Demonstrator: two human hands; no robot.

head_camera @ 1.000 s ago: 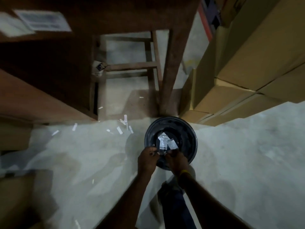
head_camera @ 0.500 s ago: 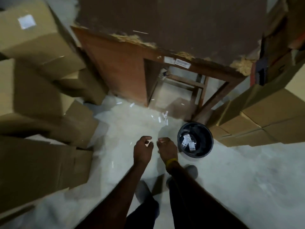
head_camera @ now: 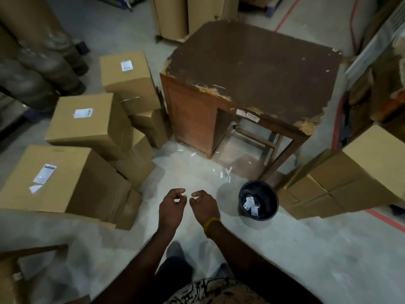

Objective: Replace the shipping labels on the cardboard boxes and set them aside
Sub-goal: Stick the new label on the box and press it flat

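Stacked on the left are three labelled cardboard boxes: a near one point(head_camera: 65, 183) with a white label point(head_camera: 45, 176), a middle one point(head_camera: 87, 128) with a label point(head_camera: 82, 113), and a far one point(head_camera: 129, 77) with a label point(head_camera: 126, 65). My left hand point(head_camera: 172, 208) and my right hand point(head_camera: 205, 206) hang side by side over the bare floor, fingers loosely curled, holding nothing. To their right, a black bin point(head_camera: 268, 213) holds peeled label scraps point(head_camera: 251, 204).
A worn brown table point(head_camera: 252, 69) stands ahead with two stickers on its front edge. Plain cardboard boxes point(head_camera: 333, 189) are stacked on the right. Paper scraps point(head_camera: 225, 174) litter the floor by the table leg. Large wrapped rolls point(head_camera: 32, 62) stand at the far left.
My hands have let go of the label scraps over the bin and drawn back to the left. My view has lifted from the bin to the table and boxes.
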